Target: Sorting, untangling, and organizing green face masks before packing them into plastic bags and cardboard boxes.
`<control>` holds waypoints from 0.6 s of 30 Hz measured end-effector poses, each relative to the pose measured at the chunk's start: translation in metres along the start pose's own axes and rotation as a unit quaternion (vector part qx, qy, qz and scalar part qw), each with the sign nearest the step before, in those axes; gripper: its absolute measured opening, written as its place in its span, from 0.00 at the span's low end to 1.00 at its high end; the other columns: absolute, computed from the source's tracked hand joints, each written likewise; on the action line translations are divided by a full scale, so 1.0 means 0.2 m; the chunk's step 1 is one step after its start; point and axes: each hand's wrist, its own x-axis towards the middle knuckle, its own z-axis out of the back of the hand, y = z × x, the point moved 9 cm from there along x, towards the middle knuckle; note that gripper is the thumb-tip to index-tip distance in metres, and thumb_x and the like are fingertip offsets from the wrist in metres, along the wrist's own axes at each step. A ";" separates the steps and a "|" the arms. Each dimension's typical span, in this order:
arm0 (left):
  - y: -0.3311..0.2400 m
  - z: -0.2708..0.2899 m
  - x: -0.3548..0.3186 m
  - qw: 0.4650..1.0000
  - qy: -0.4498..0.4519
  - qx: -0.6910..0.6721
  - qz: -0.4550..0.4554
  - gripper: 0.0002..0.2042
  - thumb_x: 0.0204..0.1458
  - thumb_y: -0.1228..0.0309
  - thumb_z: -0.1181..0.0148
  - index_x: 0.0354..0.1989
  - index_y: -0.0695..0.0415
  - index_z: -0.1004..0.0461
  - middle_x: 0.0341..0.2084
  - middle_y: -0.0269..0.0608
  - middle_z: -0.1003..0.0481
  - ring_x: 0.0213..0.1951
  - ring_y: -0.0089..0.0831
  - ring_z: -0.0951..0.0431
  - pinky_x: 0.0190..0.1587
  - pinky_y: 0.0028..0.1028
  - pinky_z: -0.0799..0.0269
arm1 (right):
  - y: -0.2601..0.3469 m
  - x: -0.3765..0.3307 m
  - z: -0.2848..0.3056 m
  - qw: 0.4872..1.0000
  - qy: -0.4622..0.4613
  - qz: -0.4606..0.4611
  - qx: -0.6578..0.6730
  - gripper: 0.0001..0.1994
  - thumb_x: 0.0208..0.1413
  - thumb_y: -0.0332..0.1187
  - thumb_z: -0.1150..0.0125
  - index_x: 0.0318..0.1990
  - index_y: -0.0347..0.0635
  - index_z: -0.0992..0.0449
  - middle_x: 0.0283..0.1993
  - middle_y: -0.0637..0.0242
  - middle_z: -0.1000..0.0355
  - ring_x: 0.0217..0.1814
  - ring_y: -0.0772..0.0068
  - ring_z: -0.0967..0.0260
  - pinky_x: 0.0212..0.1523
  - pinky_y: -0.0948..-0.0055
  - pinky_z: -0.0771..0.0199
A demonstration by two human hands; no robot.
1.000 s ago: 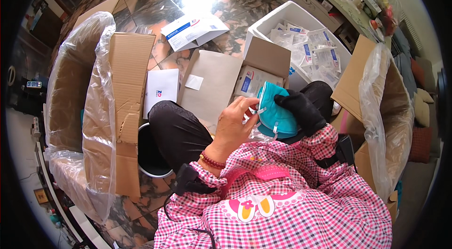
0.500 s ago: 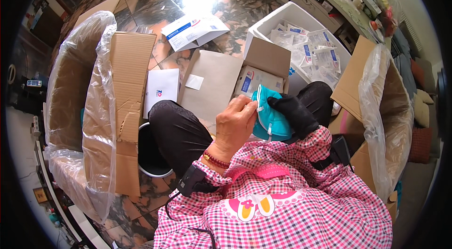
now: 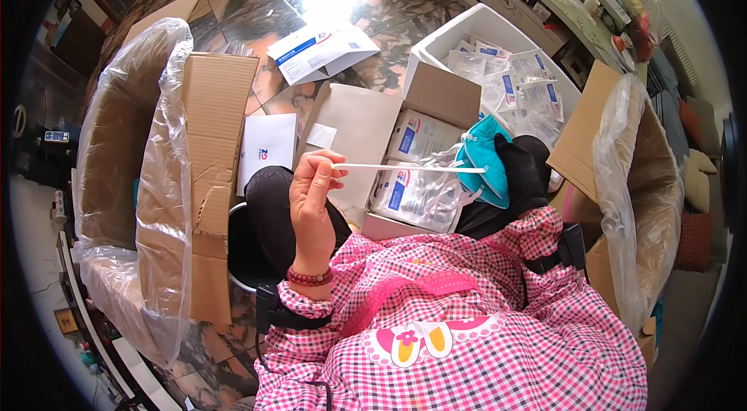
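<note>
A teal cup-shaped face mask point(image 3: 486, 148) with white straps is held by my right hand point(image 3: 524, 174), which wears a black glove; the thumb lies against the mask's right side. My bare left hand point(image 3: 313, 197) pinches the end of a white strap point(image 3: 397, 167) and pulls it out taut to the left of the mask. More loose straps dangle at the mask's left edge. Below the strap, between my knees, stands an open cardboard box point(image 3: 350, 119) with stacked clear packets point(image 3: 420, 197) in it.
A white foam box point(image 3: 424, 53) full of packets stands at the far right. Large cartons lined with clear plastic flank me, the left carton point(image 3: 210, 178) and the right carton point(image 3: 580, 131). A dark bin point(image 3: 245, 267) is by my left knee. Flattened white-and-blue cardboard point(image 3: 323, 52) lies ahead on the floor.
My left hand has drawn away left from the mask, stretching the strap out. My right hand has turned the mask and shifted it right, uncovering the near packets in the box.
</note>
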 end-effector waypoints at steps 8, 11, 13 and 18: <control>0.19 -0.11 -0.03 0.873 0.152 0.464 -0.015 0.24 0.52 0.70 0.35 0.57 0.64 0.31 0.55 0.47 0.27 0.57 0.40 0.26 0.58 0.33 0.32 | 0.07 -0.01 0.01 0.982 -0.020 0.081 -0.168 0.15 0.65 0.39 0.43 0.49 0.37 0.23 0.43 0.60 0.22 0.43 0.71 0.25 0.46 0.71 0.25; 0.17 -0.37 0.03 0.936 0.246 0.250 -0.007 0.38 0.48 0.70 0.31 0.68 0.61 0.43 0.63 0.52 0.34 0.66 0.44 0.35 0.66 0.35 0.39 | 0.15 -0.06 -0.11 0.991 0.005 0.008 -0.133 0.15 0.62 0.38 0.39 0.50 0.37 0.23 0.42 0.64 0.23 0.42 0.74 0.27 0.47 0.71 0.28; 0.13 -0.53 0.00 0.903 0.336 0.239 -0.119 0.46 0.41 0.70 0.28 0.70 0.59 0.47 0.64 0.57 0.35 0.65 0.52 0.35 0.66 0.37 0.39 | 0.19 -0.08 -0.18 0.993 0.047 0.006 -0.108 0.16 0.61 0.38 0.38 0.51 0.36 0.24 0.43 0.65 0.23 0.44 0.74 0.27 0.47 0.71 0.27; 0.28 -0.58 0.02 0.882 0.354 0.290 -0.112 0.36 0.45 0.74 0.31 0.64 0.63 0.41 0.47 0.59 0.25 0.51 0.51 0.23 0.54 0.39 0.28 | 0.24 -0.07 -0.18 0.986 0.052 0.033 -0.152 0.20 0.60 0.38 0.37 0.55 0.35 0.25 0.45 0.64 0.22 0.45 0.75 0.26 0.48 0.73 0.26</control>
